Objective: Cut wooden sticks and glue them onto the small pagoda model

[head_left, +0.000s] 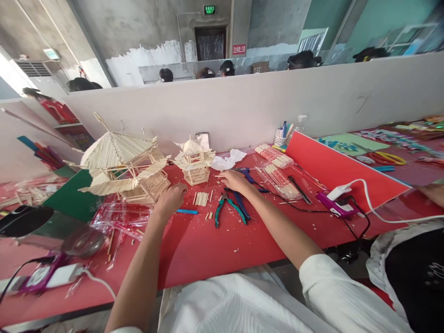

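My right hand is pinched on what looks like a short wooden stick, just right of the small stick pavilion model. My left hand hovers by the right edge of the large stick pavilion model. Its fingers are curled together, and what they hold, if anything, is hidden. Between the hands lies a row of short cut sticks. Green-handled pliers lie nearer to me, beside a blue-handled tool. A blue glue gun rests behind my right hand. A blue pen is near my left wrist.
Bundled sticks in plastic and a black pen-like tool lie to the right. A red board leans beside a purple power strip with cables. Crumpled plastic wrap and a clear jar occupy the left. A partition stands behind.
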`<state>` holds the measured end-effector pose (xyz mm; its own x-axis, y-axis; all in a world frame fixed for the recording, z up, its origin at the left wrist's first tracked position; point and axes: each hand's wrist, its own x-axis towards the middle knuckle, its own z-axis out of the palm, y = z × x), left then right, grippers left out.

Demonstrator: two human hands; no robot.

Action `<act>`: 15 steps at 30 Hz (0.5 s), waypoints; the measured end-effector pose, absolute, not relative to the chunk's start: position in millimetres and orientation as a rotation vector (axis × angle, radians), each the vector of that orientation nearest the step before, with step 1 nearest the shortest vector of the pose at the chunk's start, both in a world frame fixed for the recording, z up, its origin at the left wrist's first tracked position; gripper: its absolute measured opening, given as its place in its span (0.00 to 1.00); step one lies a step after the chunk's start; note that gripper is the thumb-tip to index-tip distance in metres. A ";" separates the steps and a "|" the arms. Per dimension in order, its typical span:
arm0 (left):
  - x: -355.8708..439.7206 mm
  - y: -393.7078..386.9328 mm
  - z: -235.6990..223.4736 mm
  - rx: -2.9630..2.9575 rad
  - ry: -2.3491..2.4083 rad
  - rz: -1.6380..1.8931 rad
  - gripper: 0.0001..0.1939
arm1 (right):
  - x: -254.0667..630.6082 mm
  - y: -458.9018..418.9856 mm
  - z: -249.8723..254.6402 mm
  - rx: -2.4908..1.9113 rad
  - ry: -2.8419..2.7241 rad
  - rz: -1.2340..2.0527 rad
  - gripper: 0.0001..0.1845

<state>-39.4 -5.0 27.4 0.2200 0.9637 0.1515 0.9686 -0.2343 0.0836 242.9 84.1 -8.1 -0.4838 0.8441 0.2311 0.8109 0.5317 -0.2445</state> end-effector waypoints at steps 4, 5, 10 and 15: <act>-38.7 -4.1 25.7 -2.472 -1.923 -0.322 0.12 | 238.9 99.5 -12.2 -1.341 -2.520 0.161 0.07; -38.9 -3.7 25.1 -2.486 -1.921 -0.349 0.12 | 238.2 101.6 -13.6 -1.329 -2.525 0.164 0.07; -39.3 -1.8 20.7 -2.548 -1.903 -0.456 0.11 | 235.5 104.0 -20.3 -1.315 -2.537 0.174 0.05; -40.2 -1.4 16.5 -2.584 -1.863 -0.504 0.12 | 234.1 103.3 -21.6 -1.315 -2.531 0.172 0.02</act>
<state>-40.2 -1.4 16.5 0.2849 0.9370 0.2021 0.9110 -0.3302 0.2470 234.1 103.3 -21.6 -0.5450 0.8158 0.1937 0.7819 0.5779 -0.2337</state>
